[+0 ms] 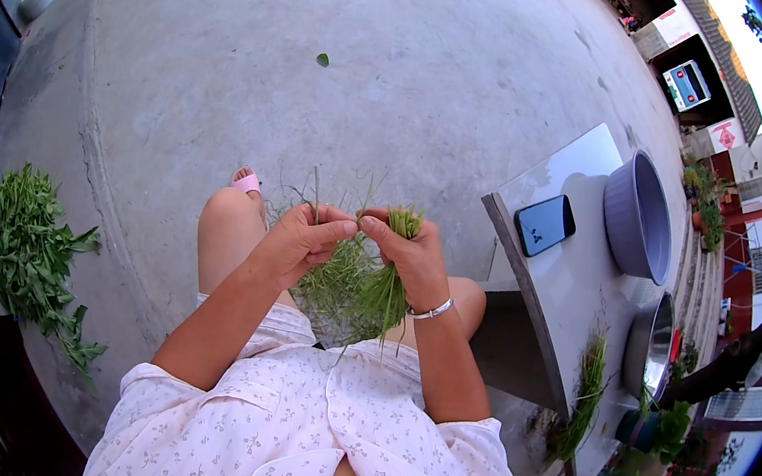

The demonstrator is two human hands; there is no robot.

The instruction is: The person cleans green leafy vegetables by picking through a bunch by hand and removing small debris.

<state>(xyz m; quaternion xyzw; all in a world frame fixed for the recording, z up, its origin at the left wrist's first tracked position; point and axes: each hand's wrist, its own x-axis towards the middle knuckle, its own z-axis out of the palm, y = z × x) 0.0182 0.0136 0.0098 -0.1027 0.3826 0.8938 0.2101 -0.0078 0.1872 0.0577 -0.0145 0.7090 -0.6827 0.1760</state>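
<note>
In front of my lap, my right hand [414, 259] is wrapped round a bunch of thin green stems [385, 296], whose cut-looking ends poke up above the fingers. A silver bangle [433, 310] circles that wrist. Close beside it, my left hand [306, 240] is closed, thumb against fingers, on a thin green stem [316, 187] that sticks up from the grip. Both thumbs nearly meet at the bunch. Below the hands, between my knees, lies a loose tangle of fine green stems [329, 291]; part of it is hidden by my hands.
At right, a table [590, 159] bears a phone [544, 225], a purple basin [638, 217], a metal bowl [651, 343] and another bunch of greens [586, 396]. Leafy greens [27, 252] are heaped on the concrete floor [238, 11] at left. One leaf [323, 60] lies farther off.
</note>
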